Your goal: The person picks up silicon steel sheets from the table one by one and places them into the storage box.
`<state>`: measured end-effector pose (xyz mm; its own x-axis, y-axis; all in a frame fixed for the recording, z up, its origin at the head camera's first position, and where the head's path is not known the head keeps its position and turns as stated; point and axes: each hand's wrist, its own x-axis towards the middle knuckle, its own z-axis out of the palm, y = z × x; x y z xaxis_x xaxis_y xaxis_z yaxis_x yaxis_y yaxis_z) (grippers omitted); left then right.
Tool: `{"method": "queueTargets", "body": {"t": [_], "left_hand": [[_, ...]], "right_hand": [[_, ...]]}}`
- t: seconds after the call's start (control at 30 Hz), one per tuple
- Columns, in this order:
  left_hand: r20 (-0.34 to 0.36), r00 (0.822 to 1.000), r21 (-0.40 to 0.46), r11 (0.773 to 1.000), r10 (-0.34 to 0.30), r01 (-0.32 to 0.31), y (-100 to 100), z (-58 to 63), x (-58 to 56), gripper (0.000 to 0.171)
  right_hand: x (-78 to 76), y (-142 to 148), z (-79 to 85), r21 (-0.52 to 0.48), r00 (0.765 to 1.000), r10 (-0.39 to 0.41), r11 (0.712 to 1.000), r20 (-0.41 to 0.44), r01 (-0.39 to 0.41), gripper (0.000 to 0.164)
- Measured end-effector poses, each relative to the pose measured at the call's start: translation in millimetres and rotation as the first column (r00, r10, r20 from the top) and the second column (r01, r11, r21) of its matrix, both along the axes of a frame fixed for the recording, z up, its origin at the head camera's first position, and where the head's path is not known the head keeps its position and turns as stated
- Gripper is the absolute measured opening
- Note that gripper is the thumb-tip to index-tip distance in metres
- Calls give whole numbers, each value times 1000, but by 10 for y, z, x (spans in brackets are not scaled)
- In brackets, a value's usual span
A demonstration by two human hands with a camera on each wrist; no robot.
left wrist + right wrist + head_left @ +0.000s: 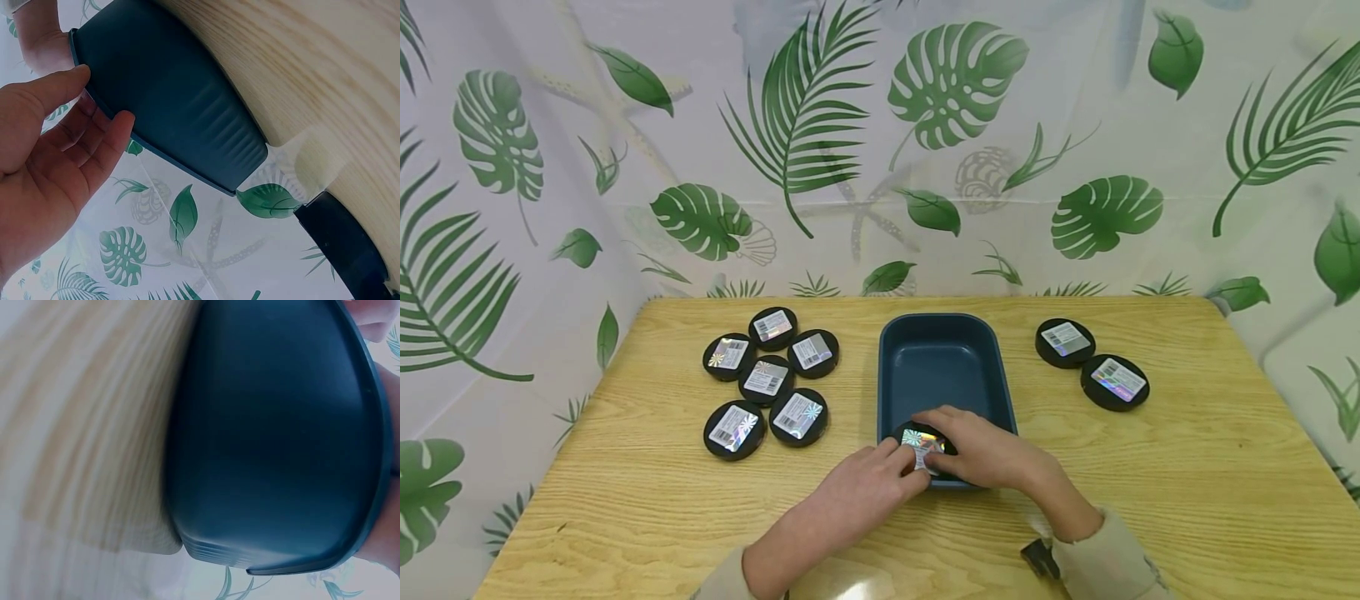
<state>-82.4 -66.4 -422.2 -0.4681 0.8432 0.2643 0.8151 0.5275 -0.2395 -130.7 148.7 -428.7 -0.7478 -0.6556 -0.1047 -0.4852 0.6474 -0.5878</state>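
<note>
A dark blue bin (947,367) with rounded corners stands in the middle of the table. At its near end, just inside the rim, is a black round disc (951,447) with a silver barcode label. My right hand (988,446) reaches over the right rim and grips this disc, thumb on the label and fingers across its far side. My left hand (868,492) comes over the near left corner, fingertips holding the disc's left edge. In the left wrist view, the fingers of my left hand (56,137) bend over the bin's rim (156,153); the disc is hidden there.
Several similar black discs (766,379) lie in a cluster on the wooden table (647,500), left of the bin. Two more discs (1115,382) lie to the right, edges close together. A small black object (1040,558) is beside my right sleeve. Leaf-print cloth (835,167) hangs behind.
</note>
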Motion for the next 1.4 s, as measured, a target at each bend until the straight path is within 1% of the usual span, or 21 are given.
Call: {"method": "queueTargets", "body": {"t": [0.4,0.67,0.9,1.03,1.27,1.4], "left_hand": [[6,1000,-4,1000,-1,1,-3,-3,3,9],[56,998,-27,1000,11,-10,2,0,9,12],[102,995,-41,999,24,-20,7,22,9,14],[110,994,-37,999,26,-22,12,25,11,14],[108,994,-28,999,25,-22,13,15,13,13],[107,994,-25,999,25,-23,14,9,14,12]], "right_hand": [[1,13,5,9,1000,-24,1000,-8,24,47],[9,75,48,7,995,-64,998,-80,64,45],[-15,156,132,-58,989,-96,994,-114,90,45],[-30,212,160,-104,981,-134,987,-141,120,45],[-80,331,209,-200,956,-217,964,-197,178,43],[-112,414,243,-230,946,-272,946,-177,229,43]]}}
